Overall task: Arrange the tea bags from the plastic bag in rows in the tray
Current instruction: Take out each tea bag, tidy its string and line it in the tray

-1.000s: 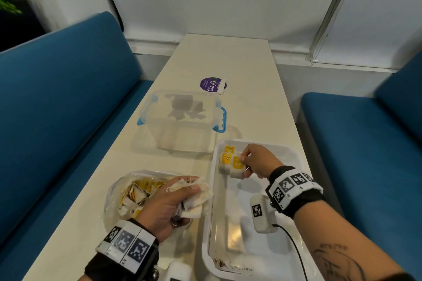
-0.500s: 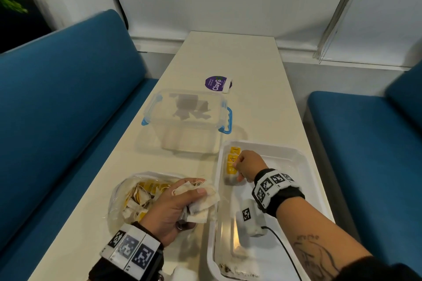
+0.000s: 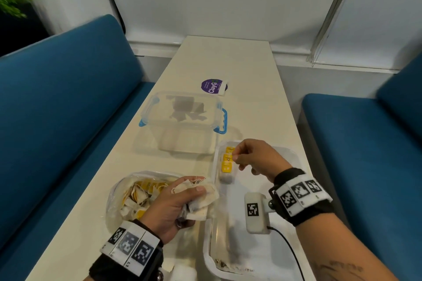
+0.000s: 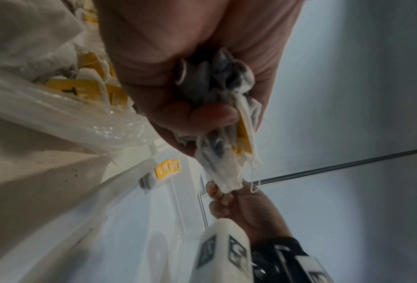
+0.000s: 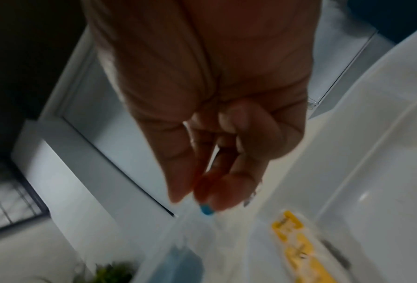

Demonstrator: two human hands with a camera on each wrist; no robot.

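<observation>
My right hand (image 3: 255, 157) has come up off the row since a half second ago, when it was pressed down on the yellow tags; it now hovers just above the far left corner of the tray (image 3: 294, 255). Its thumb and forefinger are drawn together and the other fingers loosely curled. Neither the head view nor the blurred right wrist view shows anything between the fingertips, so I cannot tell whether it has let go completely or still holds a string or tag.

My left hand (image 3: 173, 206) is clenched round a bunch of tea bags (image 3: 201, 198), strings trailing from the bundle, held over the gap between the plastic bag (image 3: 118, 191) and the tray's left rim. This grip matches the earlier pictures.

Findings on the task's things:
- Three yellow-tagged tea bags (image 3: 226, 162) lie in a short column along the tray's left wall, at the far end, tags touching or nearly so.
- The rest of the tray floor is bare white, with some dark residue at the near edge.
- The plastic bag holds many more tea bags, in a loose heap.

Assessment: the lift suggests the third bag is placed and the first row barely begun. The task is at an early stage. I judge the next move to be a transfer from the left-hand bunch to the right. Tangled strings could drag placed bags out of line.

A clear lidded container (image 3: 182, 121) stands beyond the tray, not involved.
</observation>
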